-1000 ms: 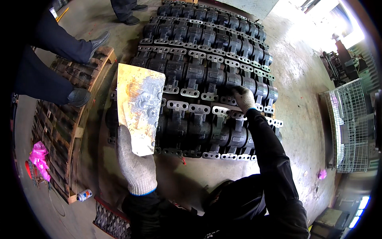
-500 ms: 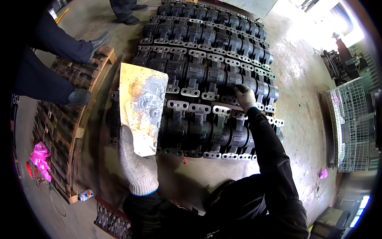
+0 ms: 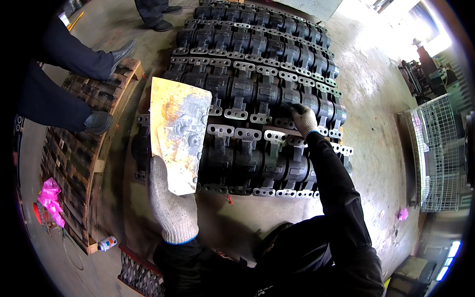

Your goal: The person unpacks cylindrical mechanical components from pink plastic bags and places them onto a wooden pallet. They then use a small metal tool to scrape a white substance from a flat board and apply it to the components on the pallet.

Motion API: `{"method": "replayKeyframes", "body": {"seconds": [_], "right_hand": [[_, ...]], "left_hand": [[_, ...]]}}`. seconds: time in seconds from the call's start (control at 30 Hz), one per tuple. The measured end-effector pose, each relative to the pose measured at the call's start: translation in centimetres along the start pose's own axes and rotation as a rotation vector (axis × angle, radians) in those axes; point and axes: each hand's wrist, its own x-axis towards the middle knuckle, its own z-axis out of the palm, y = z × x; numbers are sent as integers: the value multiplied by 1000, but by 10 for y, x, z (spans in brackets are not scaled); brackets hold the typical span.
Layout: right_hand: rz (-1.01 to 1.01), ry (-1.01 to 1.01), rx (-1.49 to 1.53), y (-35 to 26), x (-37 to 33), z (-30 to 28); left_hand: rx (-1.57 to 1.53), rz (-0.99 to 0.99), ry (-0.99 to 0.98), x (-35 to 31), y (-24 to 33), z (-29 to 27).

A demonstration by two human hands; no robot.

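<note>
My left hand (image 3: 175, 213), in a grey knit glove, grips the lower end of a flat plate (image 3: 173, 114). The plate is yellowish and rust-stained, with a smear of grey paste on its upper right part. My right hand (image 3: 304, 120), also gloved, reaches over the black metal track links (image 3: 269, 91), its dark fingertips curled against one of them. Whatever those fingers hold, if anything, is hidden. The links lie side by side in several rows, with bare-metal flanges (image 3: 221, 130) pierced by round holes. The plate covers part of the nearer rows.
Left of the rows, a person's shoes (image 3: 99, 121) rest on a wooden pallet (image 3: 64, 163); another person's shoes (image 3: 162, 25) are behind. A spray can (image 3: 107, 243) and pink plastic (image 3: 50, 198) lie near the pallet. A wire-mesh cage (image 3: 435, 153) stands at the right.
The plate and my left hand have shifted very slightly to the right. My right hand stays at nearly the same place on the links.
</note>
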Motion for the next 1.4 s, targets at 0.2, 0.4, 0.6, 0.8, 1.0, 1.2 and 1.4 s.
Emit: {"method": "replayKeyframes", "body": {"seconds": [0.2, 0.4, 0.6, 0.8, 1.0, 1.2, 1.4], "right_hand": [[5, -17, -25, -6, -3, -3], [-60, 1, -105, 1, -1, -1], [-121, 41, -108, -8, -4, -3], [-128, 67, -133, 1, 0, 0], [-135, 54, -146, 0, -1, -1], [-129, 32, -92, 2, -2, 0], [-165, 61, -207, -4, -2, -1]], "left_hand": [[19, -21, 24, -1, -1, -4], [26, 1, 36, -3, 2, 2], [23, -21, 46, -4, 2, 0], [11, -10, 39, -6, 1, 4], [7, -28, 68, -7, 2, 3], [36, -19, 37, -8, 4, 5], [27, -23, 25, -7, 4, 2]]}}
